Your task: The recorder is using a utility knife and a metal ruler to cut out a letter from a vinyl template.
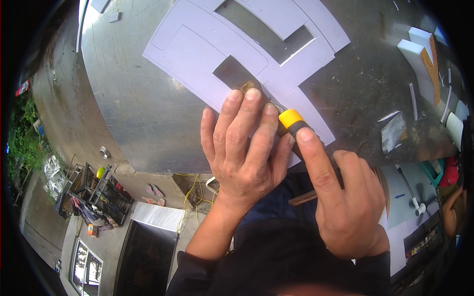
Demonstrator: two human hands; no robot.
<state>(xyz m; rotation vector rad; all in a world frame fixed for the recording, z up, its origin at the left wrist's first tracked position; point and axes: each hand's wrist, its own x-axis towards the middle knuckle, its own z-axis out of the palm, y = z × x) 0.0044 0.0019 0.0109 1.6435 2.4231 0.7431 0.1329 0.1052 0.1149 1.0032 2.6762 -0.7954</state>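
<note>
A white cut sheet (182,47) with rectangular openings lies on the metal tabletop (123,113). My left hand (244,153) rests on it near the lower opening, fingers extended and slightly apart over a brown piece (248,85) that is mostly hidden beneath them. My right hand (345,197) grips a yellow-and-black handled tool (291,119), its index finger along the top. The tool's thin metal end reaches the sheet just right of my left index finger; its tip is hard to make out.
At the right stand white board pieces (414,59), with loose white strips (413,101) and a silvery scrap (392,130). A hammer-like tool (410,190) lies lower right, beside what may be a person's arm (452,209). Yellow cords (192,197) and a cluttered metal rack (89,192) are below left.
</note>
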